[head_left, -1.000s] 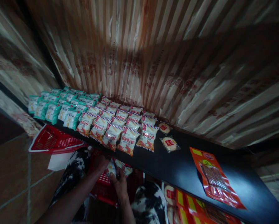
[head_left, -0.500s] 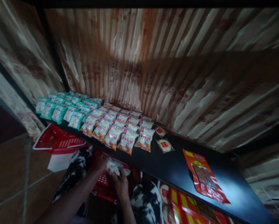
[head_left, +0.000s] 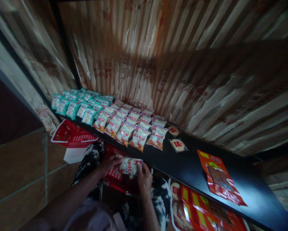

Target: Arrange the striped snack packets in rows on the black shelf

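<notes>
Over a red basket (head_left: 117, 183) between my knees, white-and-orange snack bags (head_left: 127, 166), seemingly two overlapping, are held between my hands. My left hand (head_left: 109, 164) grips their left end, its fingers curled over the edge. At the right end, my right hand (head_left: 144, 175) pinches with the thumb on top. On the black shelf (head_left: 158, 158) just beyond, matching snack bags (head_left: 139, 138) stand in close rows. How many bags I hold is hard to make out in the dim light.
Teal snack bags (head_left: 73, 109) fill the shelf's left end. Two round packaged crackers (head_left: 178, 145) and an orange packet of brown sticks (head_left: 219, 176) lie to the right. An unused-looking red basket (head_left: 74, 134) sits at left; orange packets (head_left: 199, 205) fill another below the shelf.
The held bags have risen from low in the basket and now lie more level, with my hands farther apart. The view has shifted, so the shelf sits farther right.
</notes>
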Demonstrator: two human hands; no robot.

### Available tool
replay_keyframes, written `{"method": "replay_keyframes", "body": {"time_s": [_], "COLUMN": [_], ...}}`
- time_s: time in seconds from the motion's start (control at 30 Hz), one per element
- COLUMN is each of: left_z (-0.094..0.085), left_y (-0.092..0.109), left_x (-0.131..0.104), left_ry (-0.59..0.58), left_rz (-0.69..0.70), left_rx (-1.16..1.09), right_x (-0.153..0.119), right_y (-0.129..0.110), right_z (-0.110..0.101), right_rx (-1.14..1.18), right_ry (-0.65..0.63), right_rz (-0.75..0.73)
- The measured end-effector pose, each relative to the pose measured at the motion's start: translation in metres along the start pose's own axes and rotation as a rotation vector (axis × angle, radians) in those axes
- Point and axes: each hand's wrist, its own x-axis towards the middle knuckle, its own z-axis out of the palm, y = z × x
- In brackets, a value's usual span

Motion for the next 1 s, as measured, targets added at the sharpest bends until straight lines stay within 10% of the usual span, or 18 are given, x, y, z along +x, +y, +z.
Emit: {"method": "replay_keyframes", "body": {"time_s": [0.23,0.7,1.0], "left_z": [0.006,0.024,0.010], "left_y": [0.007,-0.001,-0.008], "left_x": [-0.015,-0.032,-0.036], "left_ry": [-0.130,0.136,-0.159], "left_rz": [0.040,0.063,-0.003], "left_rx": [-0.020,0.011,-0.028], "right_x": [-0.006,-0.003,0.015], "right_y": [-0.023,-0.033,-0.046], "right_z": [-0.011,-0.028,-0.046], "right_rx": [0.040,-0.101,-0.442], "right_ry": [0.014,-0.047,-0.133], "right_rz": [0.073,0.046,-0.265]}}
